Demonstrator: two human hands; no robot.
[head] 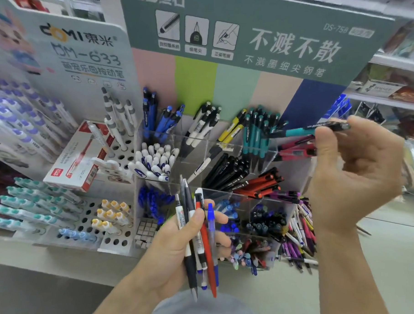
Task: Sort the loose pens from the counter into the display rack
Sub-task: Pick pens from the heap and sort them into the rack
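Teal pen [304, 130] held level, pinched in right hand [357, 173] fingertips, up beside the teal pens compartment [259, 133] at the back of the clear display rack [225, 148]. Left hand [185, 246] grips a bundle of loose pens [199, 237], red, blue, black and white, in front of the rack. Pile of mixed pens [300, 234] lies on the counter [374, 271] just right of the rack.

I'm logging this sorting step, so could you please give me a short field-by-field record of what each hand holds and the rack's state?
left hand: grips a bundle of mixed pens, tips down
right hand: pinches a teal pen, roughly level, above the rack
display rack: clear compartments, pens grouped by colour
matching slot: teal pens upright, back row
counter: loose pens right of rack
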